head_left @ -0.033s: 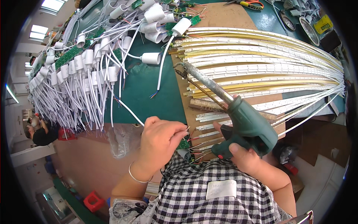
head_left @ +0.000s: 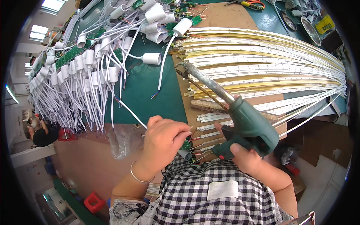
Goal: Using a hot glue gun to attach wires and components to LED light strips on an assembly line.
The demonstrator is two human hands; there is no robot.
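My right hand (head_left: 247,159) is wrapped round the grip of a dark green soldering gun (head_left: 251,125), its metal barrel pointing up and left over the strips. My left hand (head_left: 163,137) is closed, thumb and forefinger pinched, beside the board's near edge. A white cable (head_left: 131,112) runs into this hand from the pile of white lamp caps; the part between the fingers is mostly hidden. Just right of those fingers, a small green circuit board (head_left: 186,144) with thin wires lies by the ends of LED strips (head_left: 206,135). A white cap (head_left: 184,154) sits below it, partly covered.
Many white caps with cables (head_left: 88,62) and green circuit boards crowd the green table (head_left: 137,90) on the left. LED strips (head_left: 262,56) fan across a brown board (head_left: 225,17). A wooden stick (head_left: 206,105) lies under the gun's barrel. Orange-handled pliers (head_left: 253,5) and a metal dish (head_left: 310,30) are at the back.
My left hand has shifted very slightly to the right, still pinched. The soldering gun and my right hand look unmoved.
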